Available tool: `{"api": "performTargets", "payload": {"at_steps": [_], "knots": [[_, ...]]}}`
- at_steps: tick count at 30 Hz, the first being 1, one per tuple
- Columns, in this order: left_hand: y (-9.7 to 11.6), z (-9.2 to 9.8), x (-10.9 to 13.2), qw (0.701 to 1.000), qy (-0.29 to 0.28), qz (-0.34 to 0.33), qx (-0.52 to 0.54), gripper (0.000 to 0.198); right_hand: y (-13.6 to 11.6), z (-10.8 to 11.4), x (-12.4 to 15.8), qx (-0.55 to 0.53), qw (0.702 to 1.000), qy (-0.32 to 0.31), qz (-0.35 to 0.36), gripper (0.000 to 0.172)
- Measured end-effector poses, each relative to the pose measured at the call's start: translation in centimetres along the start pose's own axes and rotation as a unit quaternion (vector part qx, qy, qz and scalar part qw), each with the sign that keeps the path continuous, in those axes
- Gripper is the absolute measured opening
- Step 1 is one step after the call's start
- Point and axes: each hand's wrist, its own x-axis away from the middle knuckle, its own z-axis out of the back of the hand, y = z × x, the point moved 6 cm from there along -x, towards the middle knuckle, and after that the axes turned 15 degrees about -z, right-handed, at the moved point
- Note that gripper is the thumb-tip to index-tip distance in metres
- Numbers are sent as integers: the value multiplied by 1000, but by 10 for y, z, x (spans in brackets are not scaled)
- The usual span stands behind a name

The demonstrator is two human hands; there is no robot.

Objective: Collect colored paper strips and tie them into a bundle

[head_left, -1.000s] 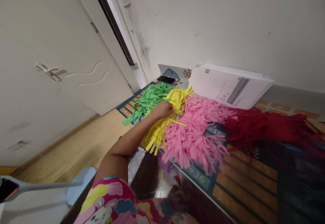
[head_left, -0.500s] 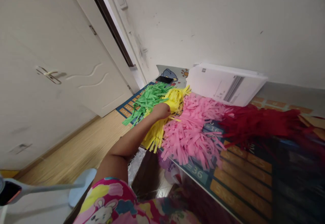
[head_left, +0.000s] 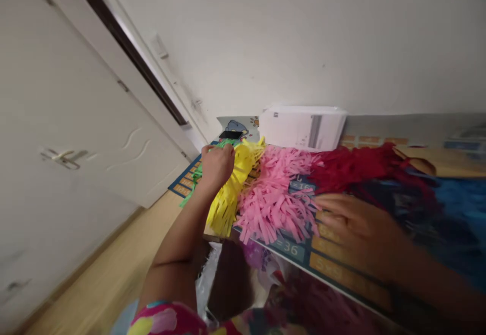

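Observation:
My left hand [head_left: 218, 165], closed with its fingers curled down, is at the green paper-strip pom-pom [head_left: 195, 174] and covers most of it. Just right of that fist lies the yellow pom-pom [head_left: 225, 201], its strips fanned toward the table edge. A pink pom-pom [head_left: 268, 211] spreads beside the yellow one. My right hand [head_left: 353, 223] is blurred over the table, near the ends of the pink strips and just in front of the red pom-pom [head_left: 353, 165]; its grip is unclear.
The table carries a blue mat [head_left: 288, 249] with orange number boxes. Behind the pom-poms, a stack of white paper [head_left: 299, 127] leans near the wall, with a black phone [head_left: 231, 135] left of it. Blue material [head_left: 463, 213] lies far right. A white door [head_left: 94, 122] stands left.
My left hand has moved from the yellow pom-pom left to the green one. My right hand has come into view from the right. The camera view has shifted.

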Motion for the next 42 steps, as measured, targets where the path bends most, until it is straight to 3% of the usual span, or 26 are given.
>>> {"api": "performTargets", "payload": {"at_steps": [1,3,6,9,14,19,23,30,35,42], "knots": [[2,3,3,1000,-2,-3,24,33,-11,-22,-12,-17,997,-66,25,28],[4,0,10,996,-18,-10,89,25,-31,-53,-37,-52,991,-112,51,27],[0,-21,22,986,-43,-8,162,12,-47,-87,-63,-75,986,-144,32,24],[-15,-44,33,976,-46,19,214,14,-49,-111,-67,-98,979,-181,3,23],[-35,-71,39,943,-37,53,328,10,-37,-147,-79,-232,932,-231,-153,11],[-38,-87,39,890,-10,68,450,26,-32,-198,-110,-314,876,-239,-277,5],[-35,-98,42,855,29,61,514,39,-36,-232,-126,-384,821,-247,-342,10],[-27,-114,45,807,52,21,588,33,-36,-247,-127,-456,765,-245,-382,10],[-38,-123,47,825,104,49,554,16,-30,-240,-126,-484,738,-241,-404,7],[-29,-129,51,851,100,42,513,9,-24,-247,-121,-485,720,-229,-441,13]]}}
